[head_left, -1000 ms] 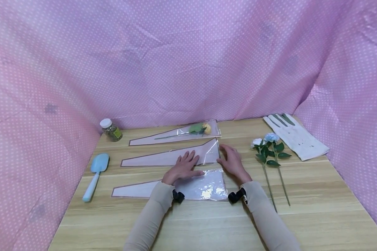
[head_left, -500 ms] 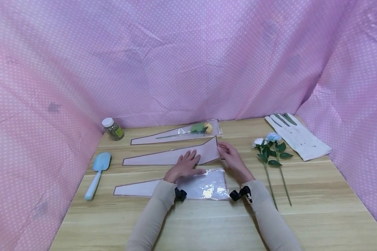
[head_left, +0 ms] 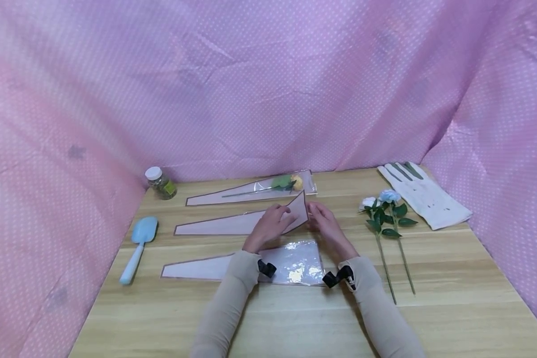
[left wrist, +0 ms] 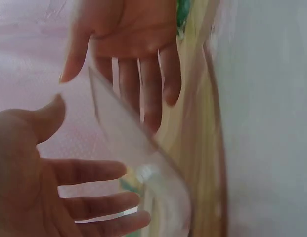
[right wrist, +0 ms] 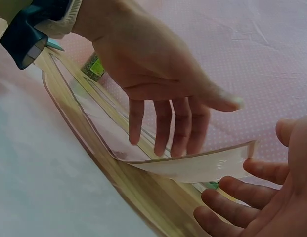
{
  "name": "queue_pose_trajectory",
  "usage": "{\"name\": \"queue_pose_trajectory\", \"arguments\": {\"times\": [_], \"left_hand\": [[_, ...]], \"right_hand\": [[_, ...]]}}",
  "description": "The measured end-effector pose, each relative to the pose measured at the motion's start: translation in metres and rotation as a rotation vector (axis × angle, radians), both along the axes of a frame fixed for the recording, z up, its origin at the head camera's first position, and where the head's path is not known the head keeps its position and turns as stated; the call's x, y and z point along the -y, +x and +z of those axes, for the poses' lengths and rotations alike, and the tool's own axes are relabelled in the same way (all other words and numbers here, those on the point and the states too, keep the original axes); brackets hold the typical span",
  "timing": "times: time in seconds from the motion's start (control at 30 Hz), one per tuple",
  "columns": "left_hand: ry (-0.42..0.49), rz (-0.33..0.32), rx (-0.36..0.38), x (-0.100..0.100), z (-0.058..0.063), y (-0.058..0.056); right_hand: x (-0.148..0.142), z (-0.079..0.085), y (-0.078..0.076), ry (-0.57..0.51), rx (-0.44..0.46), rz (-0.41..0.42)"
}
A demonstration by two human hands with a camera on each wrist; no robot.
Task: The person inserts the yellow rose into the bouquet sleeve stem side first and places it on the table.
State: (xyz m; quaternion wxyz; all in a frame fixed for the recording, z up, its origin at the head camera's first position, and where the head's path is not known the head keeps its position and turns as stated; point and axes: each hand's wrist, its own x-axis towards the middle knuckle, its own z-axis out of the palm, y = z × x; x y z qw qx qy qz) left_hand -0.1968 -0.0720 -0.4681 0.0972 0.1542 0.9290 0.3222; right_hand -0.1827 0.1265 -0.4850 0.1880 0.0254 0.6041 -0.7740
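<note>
A flower sleeve (head_left: 223, 225) with a dark border lies mid-table, its wide end bent up off the tabletop. My left hand (head_left: 268, 227) hovers over that raised part, fingers loose and thumb apart, holding nothing. At the wide mouth, my right hand (head_left: 330, 227) has its fingers extended. In the right wrist view, a right fingertip (right wrist: 257, 169) is right at the raised corner, and the thumb stands away from it. Another flower sleeve (head_left: 197, 269) lies nearer to me, under my left forearm. Behind, a third sleeve (head_left: 206, 199) contains a yellow flower (head_left: 297, 183).
To the right lie a white flower (head_left: 368, 203) and a blue flower (head_left: 390, 196) with leafy stems. A white glove (head_left: 429, 199) is at the back right. On the left are a blue trowel (head_left: 138, 246) and a lidded jar (head_left: 162, 185). Pink dotted cloth (head_left: 268, 99) surrounds the table.
My left hand has lifted off the middle sleeve and shifted right toward its mouth. The sleeve's wide end has risen and bent up. My right hand no longer pinches its edge.
</note>
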Motion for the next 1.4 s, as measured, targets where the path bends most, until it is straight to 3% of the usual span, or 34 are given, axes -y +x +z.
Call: {"name": "queue_pose_trajectory", "arguments": {"times": [0.13,0.4,0.53,0.73,0.97,1.23,1.4], "left_hand": [[0.103,0.045,0.025,-0.011,-0.002,-0.003],[0.135,0.063,0.08,-0.018,0.008,-0.009],[0.178,0.075,0.128,-0.017,0.009,-0.009],[0.249,0.05,0.137,-0.014,0.006,-0.008],[0.253,0.03,0.105,-0.014,0.005,-0.008],[0.263,0.056,0.136,-0.011,0.003,-0.008],[0.278,0.072,0.169,-0.011,0.002,-0.008]], "right_hand": [[0.001,0.0,0.0,-0.022,-0.003,-0.001],[0.006,0.004,0.001,0.069,-0.094,-0.017],[0.007,0.002,0.001,0.057,-0.075,0.002],[0.009,0.002,0.003,0.025,-0.047,0.043],[0.009,0.005,0.004,0.033,-0.047,0.089],[0.01,0.002,0.002,0.044,-0.009,0.068],[0.011,-0.001,0.001,0.116,-0.003,0.044]]}}
